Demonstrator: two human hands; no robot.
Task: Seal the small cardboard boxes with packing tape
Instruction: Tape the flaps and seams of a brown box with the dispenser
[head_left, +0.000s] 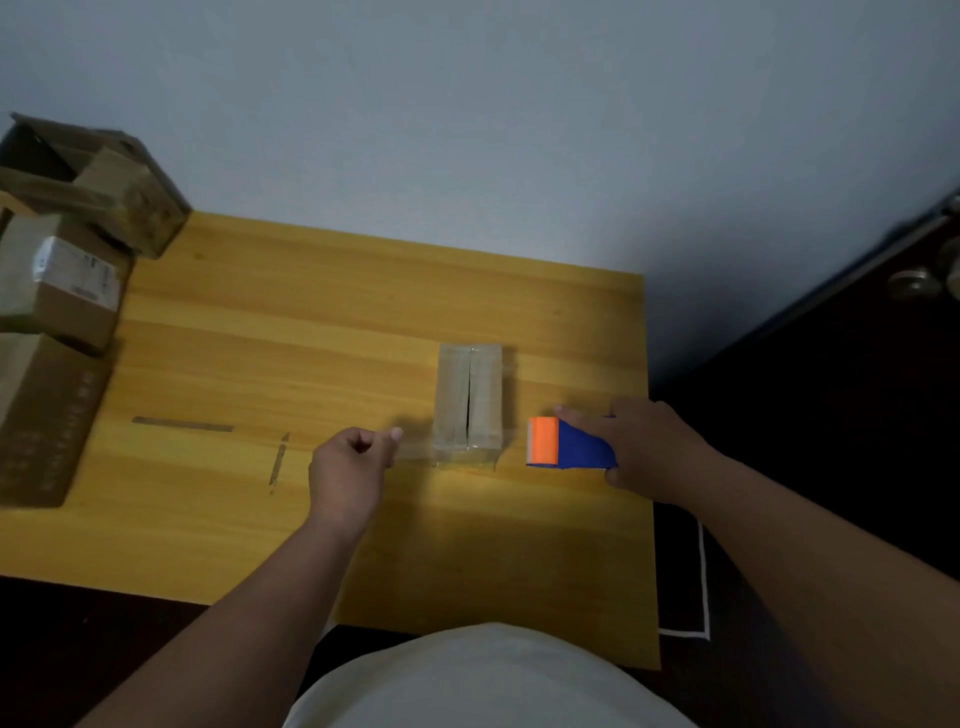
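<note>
Head view: small box taped, seam dark; right hand grips dispenser — left hand curled.

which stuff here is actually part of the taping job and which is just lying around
In use:
- small cardboard box mid-table, flap seam showing
- blue and orange tape dispenser, gripped by right hand
- left hand beside the box, fingers curled

Lying about:
- stacked cardboard boxes at table's left edge
- door knob

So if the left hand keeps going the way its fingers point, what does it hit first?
Most likely the small cardboard box: the left hand points right toward its near left side, with only bare table between. Height is hard to judge.
</note>
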